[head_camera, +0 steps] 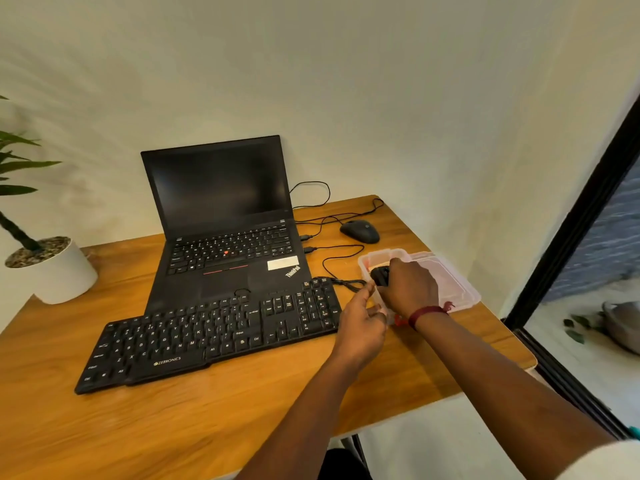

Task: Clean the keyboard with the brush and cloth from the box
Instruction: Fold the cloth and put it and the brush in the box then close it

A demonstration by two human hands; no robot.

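Note:
A black Zebronics keyboard (211, 337) lies across the wooden desk in front of the laptop. To its right stands a clear plastic box (381, 259), with its lid (460, 289) lying beside it. My right hand (408, 289) is inside the box and grips a dark object (380, 274), probably the brush. My left hand (362, 315) touches the box's near left wall with loosely curled fingers. No cloth can be made out; something pinkish shows through the box wall.
An open black laptop (225, 220) stands behind the keyboard, with cables running right to a black mouse (360, 231). A white plant pot (59, 268) sits at the desk's left. The desk edge (502, 375) and a black-framed glass panel (571, 237) lie right.

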